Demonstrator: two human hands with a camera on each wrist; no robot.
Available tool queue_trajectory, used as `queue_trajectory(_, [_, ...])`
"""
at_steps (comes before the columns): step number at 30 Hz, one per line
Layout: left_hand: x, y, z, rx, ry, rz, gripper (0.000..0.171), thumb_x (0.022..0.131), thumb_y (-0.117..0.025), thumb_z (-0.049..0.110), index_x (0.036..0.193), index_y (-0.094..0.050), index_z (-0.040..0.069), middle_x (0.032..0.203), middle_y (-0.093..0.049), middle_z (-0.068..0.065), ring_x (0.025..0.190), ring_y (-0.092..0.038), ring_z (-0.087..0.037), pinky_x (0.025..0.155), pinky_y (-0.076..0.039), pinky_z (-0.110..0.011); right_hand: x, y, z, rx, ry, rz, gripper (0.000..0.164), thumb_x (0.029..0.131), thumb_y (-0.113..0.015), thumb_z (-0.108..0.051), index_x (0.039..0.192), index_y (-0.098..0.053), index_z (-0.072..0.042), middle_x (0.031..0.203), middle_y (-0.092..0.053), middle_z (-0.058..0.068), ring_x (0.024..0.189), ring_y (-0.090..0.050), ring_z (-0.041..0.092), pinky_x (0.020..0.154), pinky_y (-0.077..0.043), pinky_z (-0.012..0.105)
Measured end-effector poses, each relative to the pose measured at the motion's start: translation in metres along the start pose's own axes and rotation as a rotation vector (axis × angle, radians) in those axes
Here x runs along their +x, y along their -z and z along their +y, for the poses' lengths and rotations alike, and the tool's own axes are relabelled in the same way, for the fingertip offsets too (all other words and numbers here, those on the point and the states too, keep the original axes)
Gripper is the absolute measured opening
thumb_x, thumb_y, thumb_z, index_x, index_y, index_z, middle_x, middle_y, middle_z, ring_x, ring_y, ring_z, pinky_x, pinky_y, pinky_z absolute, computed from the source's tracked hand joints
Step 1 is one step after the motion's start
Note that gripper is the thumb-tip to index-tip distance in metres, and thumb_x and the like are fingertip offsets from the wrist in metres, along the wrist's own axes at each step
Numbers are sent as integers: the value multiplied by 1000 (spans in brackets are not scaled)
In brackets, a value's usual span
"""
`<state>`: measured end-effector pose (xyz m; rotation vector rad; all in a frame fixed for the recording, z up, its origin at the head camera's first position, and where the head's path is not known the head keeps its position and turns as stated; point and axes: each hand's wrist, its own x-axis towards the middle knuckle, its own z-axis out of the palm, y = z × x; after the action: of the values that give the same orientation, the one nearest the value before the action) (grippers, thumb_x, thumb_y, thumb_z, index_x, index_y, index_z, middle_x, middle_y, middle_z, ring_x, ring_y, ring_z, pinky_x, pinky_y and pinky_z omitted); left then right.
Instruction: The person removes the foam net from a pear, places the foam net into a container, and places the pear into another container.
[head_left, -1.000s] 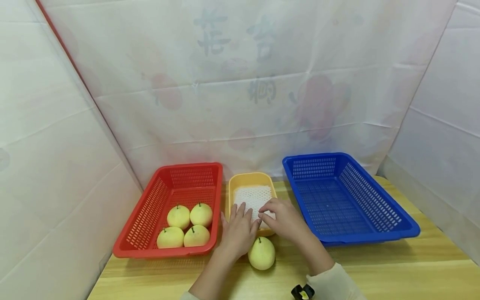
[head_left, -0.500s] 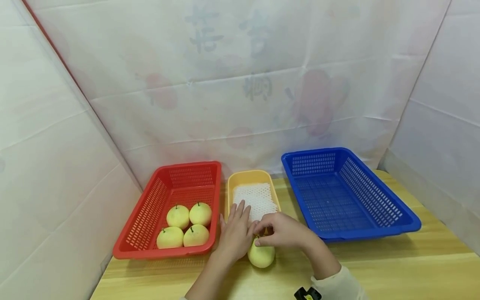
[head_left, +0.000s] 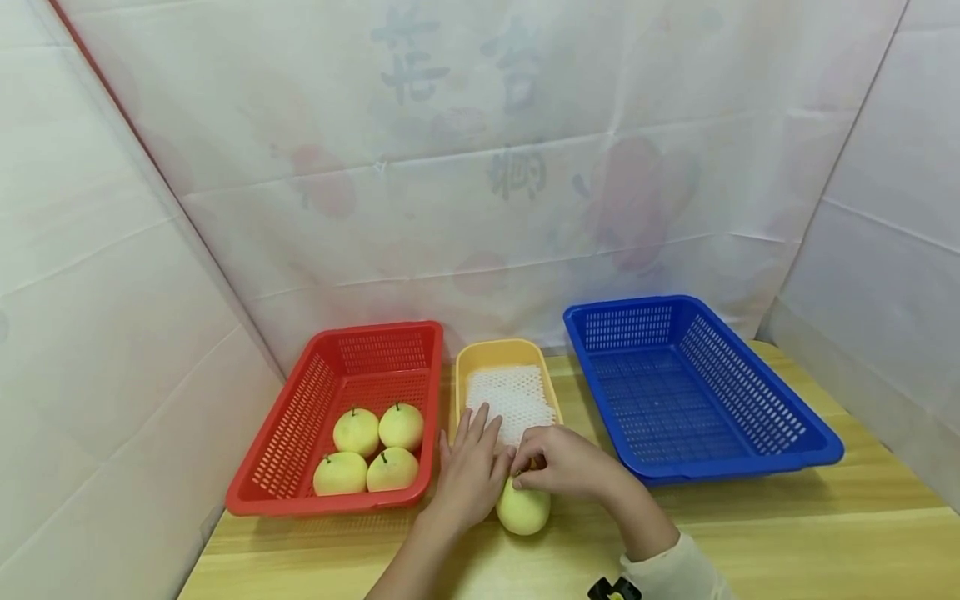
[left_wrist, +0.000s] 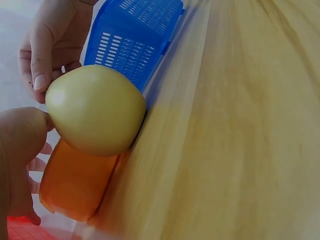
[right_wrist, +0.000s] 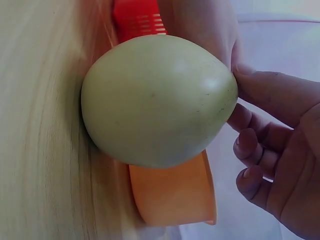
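Observation:
A pale yellow pear (head_left: 523, 512) sits on the wooden table in front of a small yellow-orange tub (head_left: 486, 357). White foam netting (head_left: 510, 393) lies in the tub. My right hand (head_left: 573, 462) is at the pear's top, thumb and index finger pinching it where the stem is; the stem is hidden by the fingertips. In the right wrist view, the other fingers of that hand curl loosely off the fruit. My left hand (head_left: 471, 477) has its fingers spread over the tub's near left end, its thumb close to the pear's top.
On the left is a red basket (head_left: 330, 505) with several pears (head_left: 392, 471) in its near right corner. A blue basket (head_left: 678, 417) stands on the right. Fabric walls (head_left: 480, 167) rise behind and on both sides of the table (head_left: 780, 542).
My right hand has come back from the foam netting to the pear's top and now pinches there. My left hand has stayed nearly in place.

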<state>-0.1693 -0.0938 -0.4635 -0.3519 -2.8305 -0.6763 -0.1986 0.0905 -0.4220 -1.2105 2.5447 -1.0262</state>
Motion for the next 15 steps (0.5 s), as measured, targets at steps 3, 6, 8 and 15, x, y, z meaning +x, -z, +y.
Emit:
queue_trajectory(3, [-1, 0, 0, -4, -3, 5, 52, 102, -48, 42, 145, -48, 13, 160, -31, -10, 149, -19, -37, 109, -15, -77, -1, 1, 0, -11, 17, 17, 4, 84, -78, -21, 85, -78, -18, 80, -62, -16, 70, -51, -2, 63, -49, 19])
queue_trajectory(6, [-2, 1, 0, -2, -14, 11, 52, 102, -48, 42, 145, -49, 13, 160, -31, -10, 150, -18, -37, 110, -14, -76, -3, 3, 0, -14, 4, 43, 4, 85, -77, -23, 84, -78, -19, 78, -61, -17, 70, -52, -2, 64, -49, 19])
queue_trajectory(8, [-2, 2, 0, -2, -30, 21, 51, 102, -48, 42, 144, -49, 12, 160, -31, -10, 149, -19, -37, 111, -13, -74, -4, 5, 0, -9, -12, 69, 5, 86, -76, -25, 83, -77, -21, 78, -60, -18, 70, -53, -1, 64, -49, 20])
queue_trajectory(15, [-1, 6, -1, -52, -156, 136, 42, 102, -52, 34, 136, -58, 10, 154, -41, -10, 147, -30, -26, 121, -17, -55, -7, 14, 0, 44, -9, 188, 5, 85, -77, -26, 81, -77, -23, 78, -63, -16, 69, -53, 2, 61, -50, 22])
